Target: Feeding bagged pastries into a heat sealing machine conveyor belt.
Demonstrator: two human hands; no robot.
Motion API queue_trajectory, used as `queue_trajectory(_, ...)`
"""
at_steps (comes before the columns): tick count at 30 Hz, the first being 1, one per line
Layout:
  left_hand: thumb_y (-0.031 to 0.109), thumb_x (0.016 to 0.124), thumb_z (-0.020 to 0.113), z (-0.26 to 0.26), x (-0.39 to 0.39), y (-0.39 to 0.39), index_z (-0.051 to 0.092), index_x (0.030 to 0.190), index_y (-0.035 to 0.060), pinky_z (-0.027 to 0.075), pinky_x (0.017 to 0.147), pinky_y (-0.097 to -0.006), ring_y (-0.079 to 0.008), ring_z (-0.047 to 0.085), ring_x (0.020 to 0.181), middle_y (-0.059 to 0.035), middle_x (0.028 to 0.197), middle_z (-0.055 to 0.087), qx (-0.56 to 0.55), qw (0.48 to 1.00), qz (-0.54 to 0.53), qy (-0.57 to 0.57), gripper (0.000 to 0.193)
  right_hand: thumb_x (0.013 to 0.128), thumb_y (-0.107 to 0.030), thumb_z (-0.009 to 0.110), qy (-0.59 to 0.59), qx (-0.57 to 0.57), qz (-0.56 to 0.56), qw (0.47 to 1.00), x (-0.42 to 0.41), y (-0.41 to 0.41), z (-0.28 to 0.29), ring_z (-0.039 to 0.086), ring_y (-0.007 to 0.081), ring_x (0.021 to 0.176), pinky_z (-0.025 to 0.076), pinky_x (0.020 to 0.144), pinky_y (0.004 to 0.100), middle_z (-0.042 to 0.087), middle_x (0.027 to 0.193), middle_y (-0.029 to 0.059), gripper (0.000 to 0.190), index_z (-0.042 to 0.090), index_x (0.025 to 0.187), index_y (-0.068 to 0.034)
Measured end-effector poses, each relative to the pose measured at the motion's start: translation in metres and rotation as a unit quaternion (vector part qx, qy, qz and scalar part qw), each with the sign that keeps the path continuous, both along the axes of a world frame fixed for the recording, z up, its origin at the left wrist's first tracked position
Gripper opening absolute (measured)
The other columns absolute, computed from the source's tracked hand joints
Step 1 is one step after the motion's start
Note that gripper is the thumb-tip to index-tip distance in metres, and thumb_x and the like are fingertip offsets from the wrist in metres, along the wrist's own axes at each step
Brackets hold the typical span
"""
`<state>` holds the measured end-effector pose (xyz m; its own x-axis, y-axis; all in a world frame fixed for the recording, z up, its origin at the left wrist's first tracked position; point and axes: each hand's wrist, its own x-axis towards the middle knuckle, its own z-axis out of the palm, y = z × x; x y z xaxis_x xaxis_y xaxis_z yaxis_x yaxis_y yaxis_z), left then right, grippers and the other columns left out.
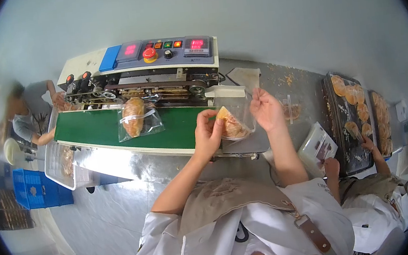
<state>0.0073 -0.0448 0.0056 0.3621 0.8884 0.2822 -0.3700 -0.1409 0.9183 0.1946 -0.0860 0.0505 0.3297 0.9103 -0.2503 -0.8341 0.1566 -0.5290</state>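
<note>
My left hand (208,130) grips the left side of a clear plastic bag with a bread piece (233,125) in it, over the right end of the machine's green conveyor belt (177,124). Just right of the bag, my right hand (266,109) is raised with fingers bent; whether it pinches the bag's clear edge I cannot tell. Farther left on the belt, a bagged bread roll (134,118) lies with its bag's top edge at the sealing mechanism of the continuous band sealer (137,58).
Another bagged bread (292,111) lies on the metal table, with crumbs behind. At right, a co-worker's hand (368,142) holds bread over a black baking tray (353,149). At left are a white basket (49,170), a blue crate (33,188) and another person (33,115).
</note>
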Motion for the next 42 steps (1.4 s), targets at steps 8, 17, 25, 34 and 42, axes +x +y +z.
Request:
queue_trajectory(8, 0.016, 0.090, 0.046, -0.014, 0.008, 0.038, 0.053, 0.076, 0.0003, 0.040, 0.053, -0.0231, -0.0093, 0.049, 0.058, -0.0025, 0.068, 0.056, -0.195, 0.976, 0.002, 0.100, 0.023, 0.083, -0.012, 0.058, -0.606, -0.148, -0.077, 0.777, 0.024, -0.018, -0.022, 0.044, 0.0074, 0.054, 0.035, 0.050, 0.0216, 0.052, 0.063, -0.0022, 0.013, 0.055, 0.074, -0.003)
queue_trajectory(17, 0.012, 0.088, 0.046, -0.028, -0.005, 0.081, 0.056, 0.082, -0.0022, 0.042, 0.053, -0.0258, -0.0116, 0.051, 0.058, -0.0062, 0.072, 0.058, -0.255, 0.950, 0.041, 0.176, 0.019, 0.077, -0.021, 0.061, -0.723, -0.216, 0.005, 0.657, 0.011, 0.017, -0.010, 0.052, 0.0181, 0.055, 0.041, 0.054, 0.0307, 0.056, 0.063, 0.0089, 0.020, 0.054, 0.073, -0.002)
queue_trajectory(25, 0.016, 0.088, 0.049, -0.038, -0.053, 0.097, 0.056, 0.091, -0.0026, 0.044, 0.067, -0.0265, -0.0138, 0.055, 0.074, -0.0073, 0.081, 0.060, -0.183, 0.953, 0.150, 0.188, 0.020, 0.079, -0.027, 0.059, -0.784, -0.187, 0.048, 0.590, -0.008, 0.062, -0.014, 0.057, 0.0252, 0.063, 0.044, 0.058, 0.0361, 0.057, 0.064, 0.0091, 0.024, 0.054, 0.075, -0.004)
queue_trajectory(34, 0.006, 0.086, 0.050, -0.011, -0.162, 0.072, 0.044, 0.115, -0.0018, 0.036, 0.093, -0.0305, -0.0196, 0.047, 0.105, -0.0119, 0.112, 0.049, 0.035, 0.913, 0.317, 0.253, 0.031, 0.074, -0.017, 0.064, -0.615, -0.482, -0.363, 0.507, 0.133, -0.038, -0.161, 0.050, 0.0322, 0.099, 0.040, 0.085, 0.0405, 0.049, 0.112, 0.0207, 0.045, 0.044, 0.111, 0.001)
queue_trajectory(42, 0.005, 0.088, 0.048, 0.016, -0.113, 0.059, 0.047, 0.113, 0.0003, 0.039, 0.088, -0.0287, -0.0177, 0.051, 0.099, -0.0096, 0.108, 0.051, -0.007, 0.969, 0.184, 0.166, 0.025, 0.079, -0.010, 0.054, -0.186, -0.436, -0.416, 0.776, 0.241, -0.091, -0.247, 0.052, 0.0177, 0.087, 0.041, 0.077, 0.0291, 0.058, 0.089, 0.0092, 0.023, 0.053, 0.098, 0.002)
